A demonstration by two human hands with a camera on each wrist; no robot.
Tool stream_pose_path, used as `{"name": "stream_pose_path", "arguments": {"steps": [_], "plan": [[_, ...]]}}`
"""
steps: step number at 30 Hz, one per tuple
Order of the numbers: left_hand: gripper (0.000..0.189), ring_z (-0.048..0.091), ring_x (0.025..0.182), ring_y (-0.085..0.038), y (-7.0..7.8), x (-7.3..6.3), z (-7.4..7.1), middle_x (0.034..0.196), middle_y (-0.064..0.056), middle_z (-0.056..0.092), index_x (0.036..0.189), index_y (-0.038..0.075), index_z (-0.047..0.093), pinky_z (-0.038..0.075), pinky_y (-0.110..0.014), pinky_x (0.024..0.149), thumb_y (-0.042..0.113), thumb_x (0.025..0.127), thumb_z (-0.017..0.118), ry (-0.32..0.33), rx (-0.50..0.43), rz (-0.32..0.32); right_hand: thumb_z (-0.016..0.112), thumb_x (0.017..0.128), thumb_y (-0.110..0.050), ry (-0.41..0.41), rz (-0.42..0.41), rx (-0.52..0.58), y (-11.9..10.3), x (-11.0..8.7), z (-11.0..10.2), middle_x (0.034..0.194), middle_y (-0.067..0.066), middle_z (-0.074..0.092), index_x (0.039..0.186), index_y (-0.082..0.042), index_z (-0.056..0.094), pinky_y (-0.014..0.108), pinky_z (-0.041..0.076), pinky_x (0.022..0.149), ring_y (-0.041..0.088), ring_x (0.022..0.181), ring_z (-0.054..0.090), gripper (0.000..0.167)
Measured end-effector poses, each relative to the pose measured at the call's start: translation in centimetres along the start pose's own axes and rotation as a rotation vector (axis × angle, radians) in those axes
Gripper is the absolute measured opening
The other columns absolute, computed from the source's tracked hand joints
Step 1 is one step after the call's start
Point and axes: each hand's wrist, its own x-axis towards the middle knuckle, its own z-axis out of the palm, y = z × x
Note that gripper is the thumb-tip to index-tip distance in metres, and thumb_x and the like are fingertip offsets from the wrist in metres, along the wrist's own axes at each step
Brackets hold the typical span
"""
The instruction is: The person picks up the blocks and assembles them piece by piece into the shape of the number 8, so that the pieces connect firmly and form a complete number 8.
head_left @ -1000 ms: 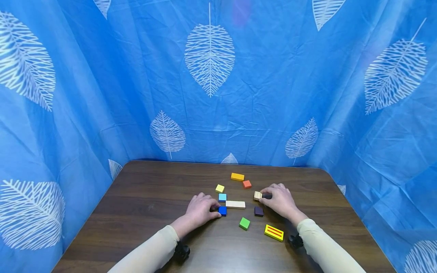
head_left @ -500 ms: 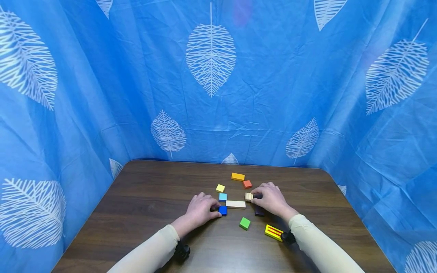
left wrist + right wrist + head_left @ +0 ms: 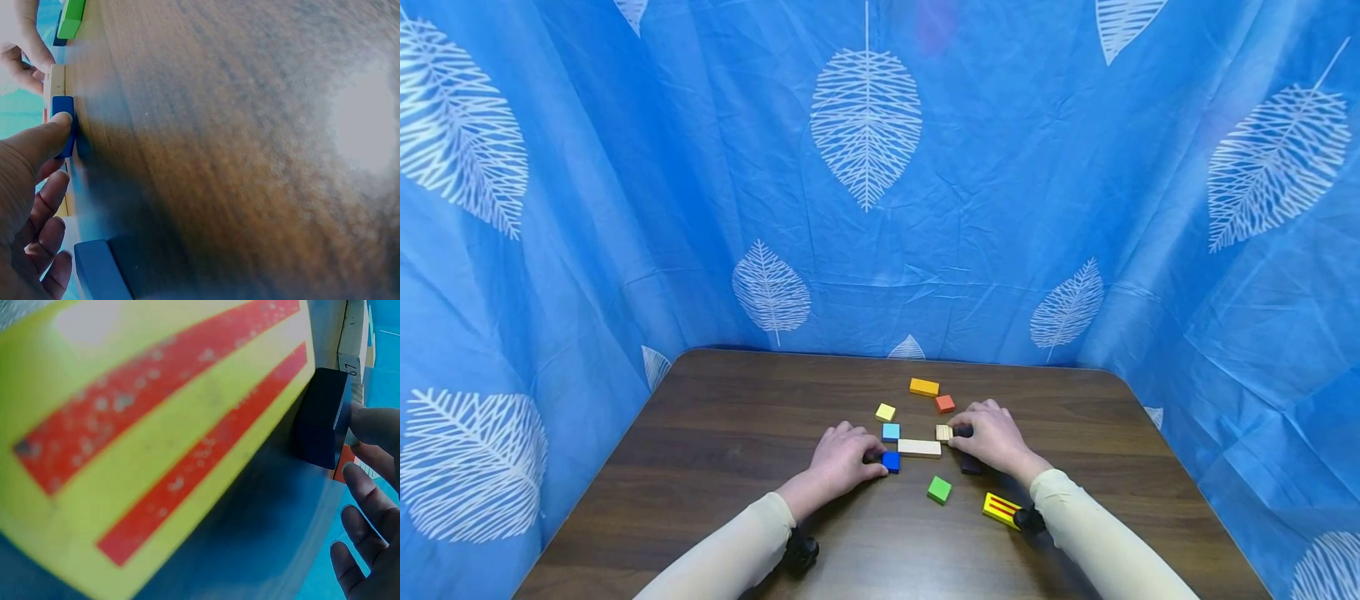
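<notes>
I see the left hand [image 3: 841,461] pinching the dark blue block [image 3: 891,462] by the near left corner of the long pale block [image 3: 919,449]; just beyond that end sits the light blue block [image 3: 891,432], with the small yellow block [image 3: 885,412] past it; the orange block [image 3: 924,387] lies well beyond the pale one, the green block [image 3: 939,490] on its near side; off its far right corner, the right hand [image 3: 992,435] grips the wooden block [image 3: 943,432], the red block [image 3: 944,404] beyond; farther right lie the blackish block [image 3: 971,464], partly hidden, and the red-striped block [image 3: 998,508].

Behind the brown table [image 3: 737,417] hangs a blue leaf-print sheet [image 3: 970,208], apparently cloth.
</notes>
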Motion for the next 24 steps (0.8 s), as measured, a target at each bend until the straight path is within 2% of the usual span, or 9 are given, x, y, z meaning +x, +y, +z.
{"name": "stream_pose_path", "arguments": {"steps": [24], "plan": [[0.030, 0.044, 0.083, -0.012, 0.15, -0.12, -0.20, 0.084, 0.012, 0.060, 0.106, 0.022, 0.079, 0.037, -0.031, 0.074, 0.044, 0.085, 0.083, -0.005, -0.009, -0.007, 0.086, 0.082, -0.034, -0.011, 0.001, 0.004, -0.13, -0.31, 0.06, 0.088, -0.009, 0.062, 0.105, -0.022, 0.080, 0.041, 0.040, 0.079, 0.019, 0.090, 0.049, 0.027]]}}
